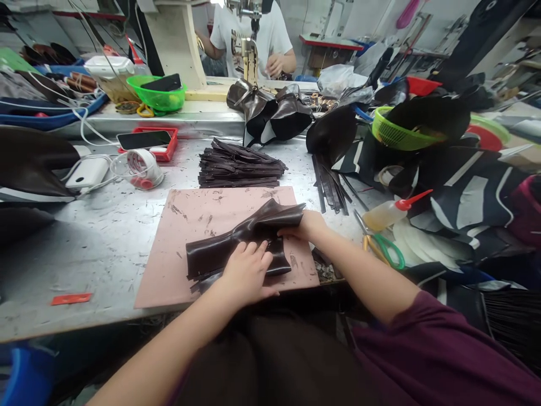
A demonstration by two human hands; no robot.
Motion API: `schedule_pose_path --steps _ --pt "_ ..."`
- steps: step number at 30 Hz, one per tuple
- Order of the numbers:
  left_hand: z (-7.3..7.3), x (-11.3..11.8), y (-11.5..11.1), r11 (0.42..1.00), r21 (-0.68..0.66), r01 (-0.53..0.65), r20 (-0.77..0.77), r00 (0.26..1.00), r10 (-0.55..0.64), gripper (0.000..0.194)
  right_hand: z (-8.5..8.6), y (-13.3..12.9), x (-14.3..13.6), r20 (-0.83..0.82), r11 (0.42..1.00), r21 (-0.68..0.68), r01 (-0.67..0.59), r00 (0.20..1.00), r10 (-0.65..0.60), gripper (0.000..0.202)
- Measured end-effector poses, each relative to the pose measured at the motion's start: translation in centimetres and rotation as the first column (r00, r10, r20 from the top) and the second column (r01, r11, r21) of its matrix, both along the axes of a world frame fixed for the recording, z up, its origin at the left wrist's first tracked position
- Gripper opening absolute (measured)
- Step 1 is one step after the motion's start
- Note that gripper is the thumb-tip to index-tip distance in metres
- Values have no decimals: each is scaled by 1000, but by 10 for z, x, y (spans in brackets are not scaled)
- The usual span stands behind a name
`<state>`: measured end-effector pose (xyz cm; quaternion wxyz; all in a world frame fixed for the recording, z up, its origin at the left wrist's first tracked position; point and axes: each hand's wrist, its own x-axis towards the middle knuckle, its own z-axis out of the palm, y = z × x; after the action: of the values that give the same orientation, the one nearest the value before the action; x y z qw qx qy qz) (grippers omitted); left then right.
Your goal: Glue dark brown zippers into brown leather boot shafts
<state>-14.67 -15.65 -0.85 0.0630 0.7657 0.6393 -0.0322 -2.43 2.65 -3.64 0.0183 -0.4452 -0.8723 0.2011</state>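
Note:
A dark brown, glossy leather boot upper (222,251) lies folded on a pink board (164,270) in front of me. My left hand (247,270) rests on its near part, fingers stretched out and pressing down on the leather. At the right end, my right hand (310,225) grips the raised edge of the upper, with its fingertips partly hidden behind the leather. Just beyond the board lies a pile of dark leather strips (240,164).
Scissors (380,248) and a red-tipped glue bottle (386,214) lie on the right, near leather pieces and a green basket (401,132). A phone (143,140) sits in a red tray to the left. An orange strip (71,299) lies front left. Across the bench sits a person (257,39).

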Motion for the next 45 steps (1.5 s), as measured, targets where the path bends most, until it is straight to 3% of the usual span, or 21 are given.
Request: schedule_pose_path --steps 3,7,11,14,16,17,18,19,20,21,23,25,27,31,37,45 --pt "-5 -12 -14 999 50 -5 33 999 4 57 6 10 21 91 996 86 -7 996 -1 46" --pt "-10 -23 -38 982 188 -29 47 999 20 42 1 25 46 112 973 -111 201 976 -189 30" --pt "-5 -26 -60 965 259 -42 68 997 25 25 -5 29 47 99 945 -205 253 966 -237 24" --pt "-4 -30 -76 944 329 -19 51 999 2 21 9 22 44 61 934 -199 298 955 -292 18" --pt "-9 -33 -86 920 392 0 36 999 -16 22 27 9 47 -115 927 -177 331 928 -354 10" --pt "-13 -34 -91 907 421 6 29 999 -20 23 38 -2 48 -281 925 -178 336 884 -374 7" --pt "-18 -35 -94 896 443 10 22 1000 -22 25 49 -15 48 -563 922 -197 332 732 -384 10" --pt "-22 -35 -97 889 457 12 15 1000 -21 26 58 -32 47 -799 934 -225 277 497 -339 14" --pt "-26 -35 -99 888 460 14 8 1000 -20 28 65 -50 43 -915 958 -225 180 300 -271 15" --pt "-29 -35 -100 890 455 11 3 1000 -14 29 69 -70 36 -938 975 -217 45 268 -221 15" --pt "-32 -35 -101 902 431 1 -2 1000 0 30 68 -108 15 -888 954 -218 -205 446 -107 9" --pt "-32 -34 -100 914 404 -16 2 1000 16 30 56 -136 -11 -803 879 -292 -376 597 -11 12" --pt "-32 -35 -99 925 378 -30 9 1000 29 31 37 -149 -34 -751 846 -352 -399 660 -1 20" --pt "-35 -39 -102 935 352 -49 12 999 48 32 4 -148 -54 -638 909 -312 -277 770 16 20" --pt "-43 -45 -104 918 391 -68 -8 997 77 29 -2 -147 -49 -547 951 -154 -268 824 143 21" --pt "-46 -45 -103 920 381 -87 18 996 87 30 -1 -150 -51 -508 949 -106 -296 837 204 20"
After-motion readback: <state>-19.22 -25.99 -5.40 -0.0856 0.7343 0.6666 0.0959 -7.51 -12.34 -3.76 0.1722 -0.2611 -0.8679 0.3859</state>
